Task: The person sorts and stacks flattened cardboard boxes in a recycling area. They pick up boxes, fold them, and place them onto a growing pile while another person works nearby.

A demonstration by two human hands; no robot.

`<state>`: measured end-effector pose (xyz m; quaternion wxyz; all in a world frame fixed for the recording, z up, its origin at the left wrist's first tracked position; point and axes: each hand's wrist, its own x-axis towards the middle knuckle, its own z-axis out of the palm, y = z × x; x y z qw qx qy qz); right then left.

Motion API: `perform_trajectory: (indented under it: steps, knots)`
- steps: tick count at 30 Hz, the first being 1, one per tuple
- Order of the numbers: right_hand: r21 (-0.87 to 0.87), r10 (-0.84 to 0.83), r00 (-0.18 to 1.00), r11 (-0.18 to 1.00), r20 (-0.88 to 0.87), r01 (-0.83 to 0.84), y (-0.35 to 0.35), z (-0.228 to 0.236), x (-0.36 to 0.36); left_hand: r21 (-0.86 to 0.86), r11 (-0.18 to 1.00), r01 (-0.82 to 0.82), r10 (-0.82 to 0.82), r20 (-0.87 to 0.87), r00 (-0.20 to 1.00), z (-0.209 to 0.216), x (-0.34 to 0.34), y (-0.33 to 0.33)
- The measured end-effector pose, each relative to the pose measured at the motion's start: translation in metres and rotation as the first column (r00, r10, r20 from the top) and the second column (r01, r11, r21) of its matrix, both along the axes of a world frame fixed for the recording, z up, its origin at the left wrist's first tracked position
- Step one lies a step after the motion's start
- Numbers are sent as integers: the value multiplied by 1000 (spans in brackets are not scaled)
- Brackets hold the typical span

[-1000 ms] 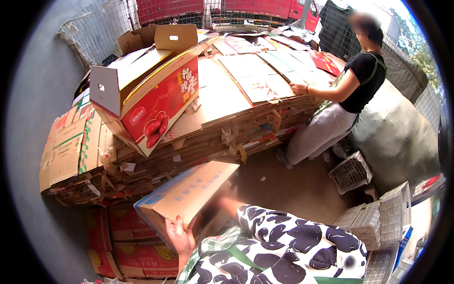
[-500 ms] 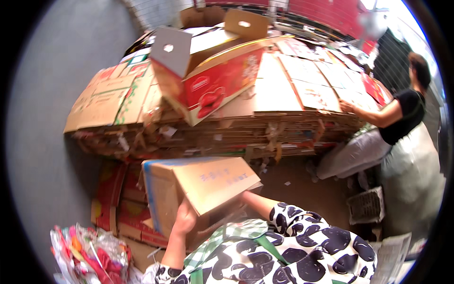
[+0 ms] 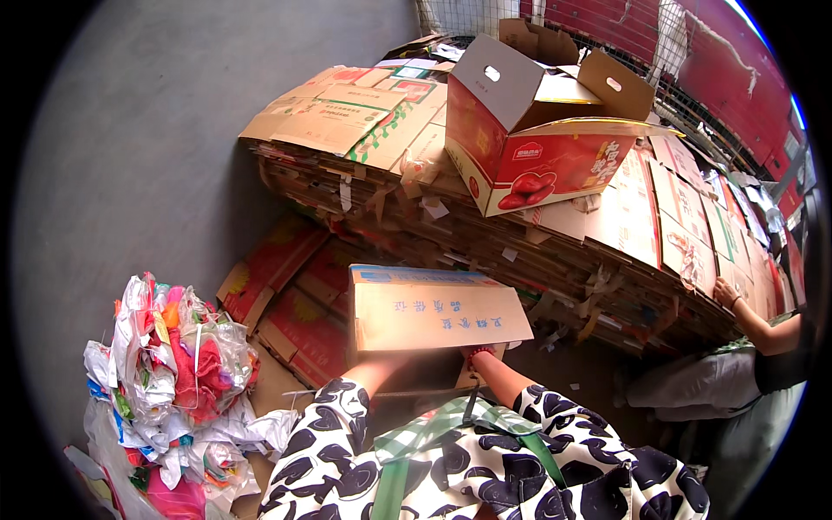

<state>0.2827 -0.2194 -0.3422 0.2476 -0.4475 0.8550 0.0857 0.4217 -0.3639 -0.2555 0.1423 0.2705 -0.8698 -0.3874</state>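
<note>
In front of my body I hold a brown cardboard box [image 3: 438,319], with blue tape along its far upper edge and blue printing on the face toward me. My left hand [image 3: 392,367] is at its near left underside, blurred, its fingers hidden by the box. At the near right lower edge is my right hand [image 3: 479,351], a red bracelet on its wrist, its fingers mostly tucked under the cardboard. Beyond the box rises a wide stack of flattened cardboard [image 3: 416,204]. A red and yellow carton [image 3: 542,165] with open flaps stands on top of it.
Crumpled plastic bags and wrappers [image 3: 186,381] are heaped at the left. Red flattened cartons [image 3: 299,316] lie on the floor by the stack. At the right, a co-worker's hand [image 3: 726,293] touches the stack's edge. A wire fence [image 3: 607,35] stands behind.
My view has swung left, so the stack and red carton appear farther right. The held box has turned, its printed face now square to me, and my left hand has slipped beneath it.
</note>
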Motion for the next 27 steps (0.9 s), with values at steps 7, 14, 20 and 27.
perform_trajectory:
  steps: [7,14,20,27]
  knots:
    - [-95,136,989,985,-61,-142,-8,12,8,149,987,65,-82,117,990,6,10,-9]
    - [111,-486,327,675,810,730,-18,41,-1,-490,598,634,-406,497,767,-68,47,-56]
    - [215,-498,73,497,864,841,0,100,-14,-639,567,520,-610,98,786,74,31,-30]
    - [-37,-107,168,732,980,680,-6,171,-17,-717,652,244,-307,45,951,136,109,-67]
